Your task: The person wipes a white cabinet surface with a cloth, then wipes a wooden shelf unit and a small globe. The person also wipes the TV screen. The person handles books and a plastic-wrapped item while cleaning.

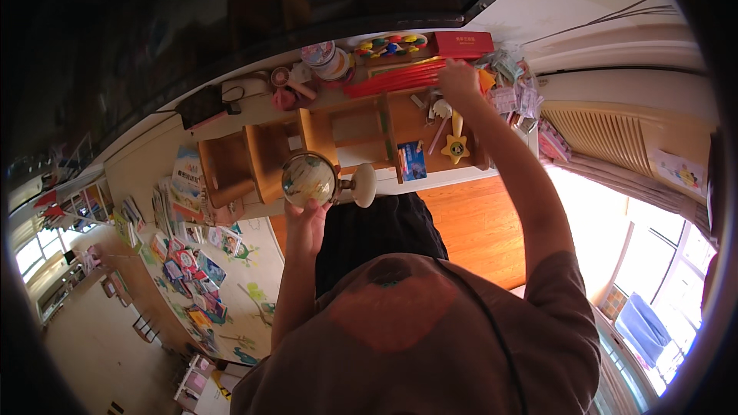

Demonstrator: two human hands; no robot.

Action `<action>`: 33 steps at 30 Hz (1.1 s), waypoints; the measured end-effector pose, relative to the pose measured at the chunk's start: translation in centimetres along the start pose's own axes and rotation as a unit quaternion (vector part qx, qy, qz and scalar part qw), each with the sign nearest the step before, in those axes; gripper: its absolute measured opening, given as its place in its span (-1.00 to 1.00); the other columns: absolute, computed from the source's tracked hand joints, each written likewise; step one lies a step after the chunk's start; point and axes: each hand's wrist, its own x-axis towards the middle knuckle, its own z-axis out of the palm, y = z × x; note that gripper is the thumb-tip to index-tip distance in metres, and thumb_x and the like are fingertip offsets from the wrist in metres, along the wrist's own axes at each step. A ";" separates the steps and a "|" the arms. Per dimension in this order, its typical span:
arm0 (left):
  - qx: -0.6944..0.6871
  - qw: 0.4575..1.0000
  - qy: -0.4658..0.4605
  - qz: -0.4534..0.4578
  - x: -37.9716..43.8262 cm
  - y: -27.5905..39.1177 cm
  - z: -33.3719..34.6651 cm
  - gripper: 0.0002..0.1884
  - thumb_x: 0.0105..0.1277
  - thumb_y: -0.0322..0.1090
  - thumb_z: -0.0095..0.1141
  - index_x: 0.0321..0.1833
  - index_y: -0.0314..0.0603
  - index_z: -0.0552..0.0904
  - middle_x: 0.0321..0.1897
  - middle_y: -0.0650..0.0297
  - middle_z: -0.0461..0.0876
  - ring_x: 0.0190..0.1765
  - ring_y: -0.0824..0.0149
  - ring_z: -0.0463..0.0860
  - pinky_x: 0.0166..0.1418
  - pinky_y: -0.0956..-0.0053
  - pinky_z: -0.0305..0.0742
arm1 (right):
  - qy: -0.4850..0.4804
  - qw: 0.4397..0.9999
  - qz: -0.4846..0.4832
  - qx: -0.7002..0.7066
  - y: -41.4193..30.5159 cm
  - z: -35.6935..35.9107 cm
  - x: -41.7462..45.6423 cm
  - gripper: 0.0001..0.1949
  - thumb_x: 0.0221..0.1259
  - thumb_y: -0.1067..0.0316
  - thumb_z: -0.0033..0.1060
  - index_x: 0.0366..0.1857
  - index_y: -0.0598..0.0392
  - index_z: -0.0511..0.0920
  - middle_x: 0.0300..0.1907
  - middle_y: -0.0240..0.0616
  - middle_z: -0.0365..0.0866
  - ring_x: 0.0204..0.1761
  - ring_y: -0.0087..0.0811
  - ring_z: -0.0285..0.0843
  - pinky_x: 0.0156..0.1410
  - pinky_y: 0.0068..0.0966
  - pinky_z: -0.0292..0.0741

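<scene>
My left hand (308,222) grips a small desk globe (309,180) from below, fingertips on its ball. The globe lies tipped sideways, its pale round base (364,185) to the right, above the front of a wooden desktop shelf (318,132). Farther off, my right hand (459,82) is at the right end of a bundle of long red plastic-wrapped items (400,76). Its fingers curl downward and are partly hidden, so I cannot tell whether they grip anything. Just below that hand lie a yellow star-headed toy wand (455,147) and a blue printed booklet (413,161).
A red box (463,44), a colourful bead toy (392,46), round tubs (326,60) and a pink handheld fan (293,83) line the back. Clear plastic bags (510,86) sit at right. Books (187,184) stand left. A large dark screen (259,6) overhangs the surface.
</scene>
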 end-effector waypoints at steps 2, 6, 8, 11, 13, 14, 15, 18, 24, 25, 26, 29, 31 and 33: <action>0.008 1.000 -0.002 -0.004 0.6 -0.1 0.6 -0.19 0.18 -0.14 0.39 0.40 -0.24 0.23 0.28 0.00 0.42 0.37 0.04 0.42 0.37 0.14 0.44 | -0.002 1.000 0.001 0.006 1.8 -0.9 0.3 -0.87 0.15 0.30 0.23 -0.26 -0.04 0.70 -0.12 -0.29 0.59 -0.03 -0.27 0.63 -0.03 -0.35 0.63; 0.036 0.999 -0.011 0.003 2.1 -0.1 2.8 -0.15 0.07 -0.32 0.47 0.39 -0.21 0.23 0.22 0.07 0.49 0.29 0.19 0.51 0.33 0.25 0.48 | 0.105 0.988 0.000 0.110 4.3 -4.3 -1.6 -0.85 0.17 0.23 0.24 -0.22 -0.11 0.70 -0.11 -0.33 0.55 -0.04 -0.26 0.61 0.00 -0.29 0.60; 0.065 0.997 -0.041 0.013 3.7 -1.0 4.2 -0.09 0.03 -0.40 0.49 0.41 -0.17 0.19 0.23 0.07 0.47 0.29 0.18 0.50 0.33 0.24 0.48 | 0.142 0.982 -0.021 0.120 5.9 -3.6 -3.4 -0.84 0.17 0.22 0.24 -0.20 -0.10 0.69 -0.12 -0.33 0.54 -0.05 -0.25 0.60 -0.02 -0.26 0.59; 0.094 0.991 -0.082 0.043 5.7 -2.3 7.5 0.00 -0.03 -0.50 0.51 0.44 -0.15 0.10 0.29 0.08 0.35 0.31 0.18 0.47 0.36 0.22 0.47 | 0.137 0.979 -0.054 0.139 6.8 -1.2 -5.4 -0.80 0.16 0.24 0.25 -0.14 -0.07 0.66 -0.15 -0.30 0.52 -0.07 -0.20 0.59 -0.07 -0.23 0.58; 0.145 0.976 -0.133 0.096 7.7 -3.2 9.6 -0.01 -0.02 -0.46 0.53 0.43 -0.16 0.12 0.26 0.09 0.37 0.30 0.20 0.48 0.35 0.25 0.48 | 0.184 0.960 -0.044 0.207 6.5 -0.7 -7.4 -0.76 0.14 0.27 0.27 -0.09 -0.06 0.64 -0.17 -0.27 0.51 -0.10 -0.15 0.59 -0.10 -0.22 0.57; 0.170 0.965 -0.157 0.120 8.6 -3.7 10.3 -0.02 -0.02 -0.44 0.53 0.42 -0.16 0.12 0.24 0.10 0.39 0.29 0.21 0.48 0.35 0.27 0.49 | 0.179 0.957 -0.048 0.225 6.3 -0.3 -8.5 -0.75 0.14 0.29 0.29 -0.08 -0.05 0.63 -0.18 -0.25 0.51 -0.12 -0.13 0.59 -0.11 -0.22 0.57; 0.193 0.961 -0.159 0.121 9.4 -4.1 11.1 -0.03 -0.03 -0.42 0.54 0.40 -0.17 0.14 0.23 0.10 0.39 0.28 0.22 0.49 0.34 0.29 0.49 | 0.175 0.953 -0.052 0.242 6.2 0.0 -9.6 -0.73 0.13 0.30 0.30 -0.06 -0.05 0.63 -0.19 -0.24 0.51 -0.14 -0.11 0.59 -0.12 -0.22 0.56; 0.289 0.931 -0.172 0.143 11.4 -5.3 12.3 -0.07 -0.02 -0.39 0.55 0.37 -0.17 0.18 0.20 0.11 0.41 0.24 0.24 0.51 0.31 0.34 0.51 | 0.170 0.927 -0.052 0.329 5.6 1.1 -13.3 -0.73 0.13 0.31 0.32 -0.06 -0.02 0.61 -0.22 -0.20 0.52 -0.20 -0.06 0.60 -0.15 -0.21 0.54; 0.475 0.847 -0.168 0.172 13.0 -7.2 11.9 -0.12 -0.03 -0.31 0.57 0.31 -0.13 0.24 0.12 0.10 0.48 0.20 0.25 0.55 0.24 0.40 0.52 | 0.149 0.899 -0.015 0.412 4.7 3.0 -19.5 -0.77 0.16 0.34 0.32 -0.11 0.02 0.60 -0.21 -0.23 0.55 -0.24 -0.11 0.62 -0.18 -0.24 0.53; 0.490 0.836 -0.167 0.181 13.1 -7.5 11.8 -0.13 -0.04 -0.29 0.58 0.29 -0.13 0.26 0.10 0.10 0.49 0.19 0.23 0.55 0.23 0.38 0.52 | 0.155 0.901 -0.021 0.405 4.8 3.0 -20.0 -0.79 0.16 0.33 0.33 -0.13 0.02 0.60 -0.21 -0.26 0.55 -0.24 -0.13 0.62 -0.18 -0.25 0.54; 0.505 0.826 -0.165 0.190 13.2 -7.7 11.7 -0.13 -0.06 -0.27 0.59 0.28 -0.13 0.27 0.08 0.10 0.51 0.18 0.21 0.55 0.23 0.35 0.52 | 0.154 0.897 -0.020 0.413 4.7 3.1 -20.3 -0.79 0.16 0.33 0.33 -0.13 0.02 0.60 -0.21 -0.26 0.55 -0.24 -0.13 0.61 -0.18 -0.25 0.54; 0.591 0.749 -0.164 0.250 14.0 -8.1 11.4 -0.13 -0.12 -0.20 0.61 0.24 -0.13 0.32 0.04 0.09 0.53 0.14 0.12 0.55 0.21 0.25 0.48 | 0.147 0.892 -0.017 0.428 4.7 3.3 -21.1 -0.79 0.14 0.34 0.33 -0.14 0.01 0.60 -0.23 -0.28 0.55 -0.22 -0.14 0.61 -0.17 -0.24 0.54; 0.641 0.700 -0.153 0.275 14.2 -8.2 11.0 -0.11 -0.15 -0.11 0.61 0.24 -0.11 0.33 0.05 0.11 0.54 0.15 0.08 0.53 0.29 0.06 0.31 | 0.137 0.891 -0.014 0.433 4.8 3.3 -21.5 -0.79 0.13 0.35 0.32 -0.15 0.00 0.60 -0.26 -0.29 0.53 -0.18 -0.16 0.59 -0.15 -0.24 0.54; 0.674 0.672 -0.133 0.275 14.1 -8.2 10.5 -0.06 -0.17 0.02 0.60 0.26 -0.08 0.32 0.08 0.18 0.54 0.19 0.07 0.52 0.47 -0.23 0.01 | 0.137 0.888 -0.018 0.438 4.9 3.6 -21.7 -0.80 0.13 0.35 0.32 -0.16 0.01 0.61 -0.27 -0.28 0.53 -0.19 -0.15 0.60 -0.16 -0.24 0.55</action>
